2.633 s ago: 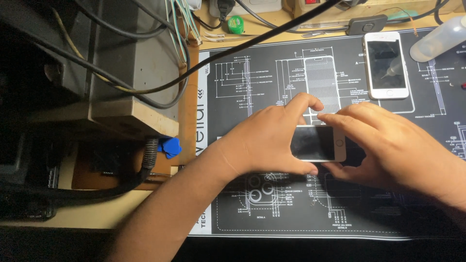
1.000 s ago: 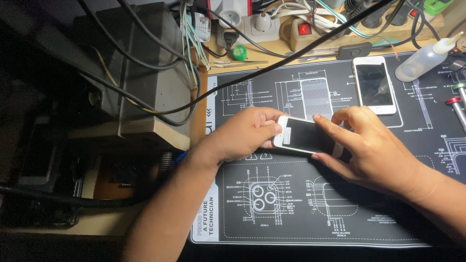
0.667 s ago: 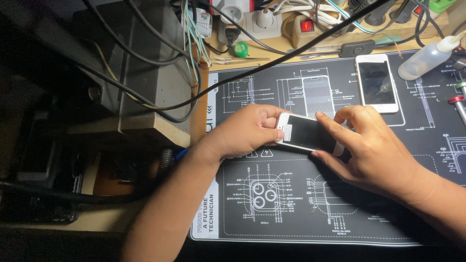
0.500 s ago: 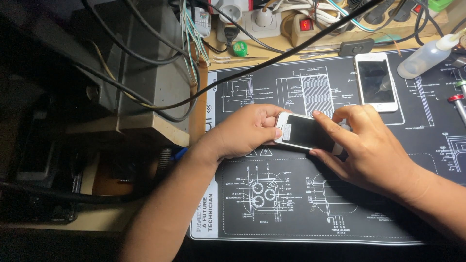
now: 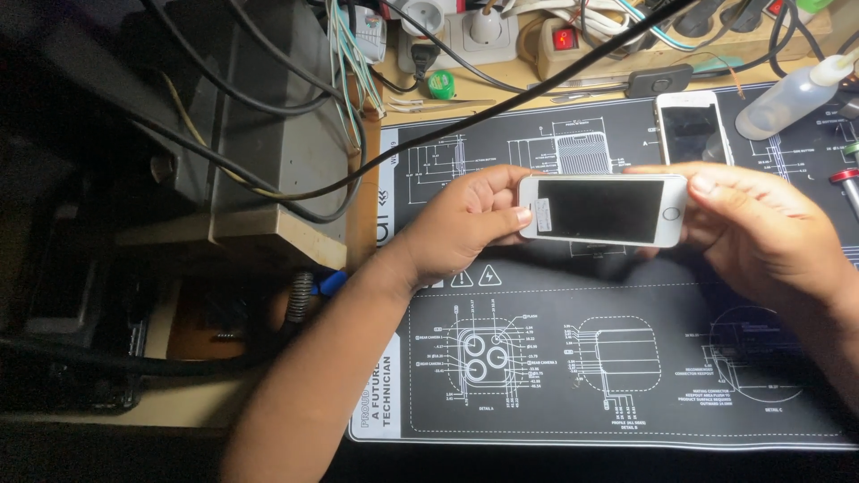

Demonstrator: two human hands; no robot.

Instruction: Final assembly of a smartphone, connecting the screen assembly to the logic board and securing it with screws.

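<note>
you have the white phone (image 5: 602,210) lifted off the dark repair mat (image 5: 626,358), held sideways with its dark screen facing up at you. your left hand (image 5: 465,224) grips the one short end, thumb pressed on the front edge and fingers curled behind; your right hand (image 5: 761,233) takes the other end by the round button, fingertips on top and thumb hidden beneath. holding it by both ends like this keeps the glass free of your palms and steadies it level above the mat, so the whole face is open to your view.

a second white phone (image 5: 693,125) lies flat, screen up, at the far side of the mat, just beyond your right fingers and apart from the one you hold. next to it, a clear squeeze bottle (image 5: 792,94) with a white nozzle lies tilted near the mat's upper right corner; it looks pale inside, but you cannot tell how much liquid it holds. a red-tipped tool (image 5: 846,183) peeks in at the right edge.

behind the mat, a power strip (image 5: 501,31) with plugs and a red switch sits on the desk (image 5: 537,76), and a small green cap (image 5: 439,84) rests near it. a grey metal box (image 5: 277,116) draped with black cables stands to the left.
</note>
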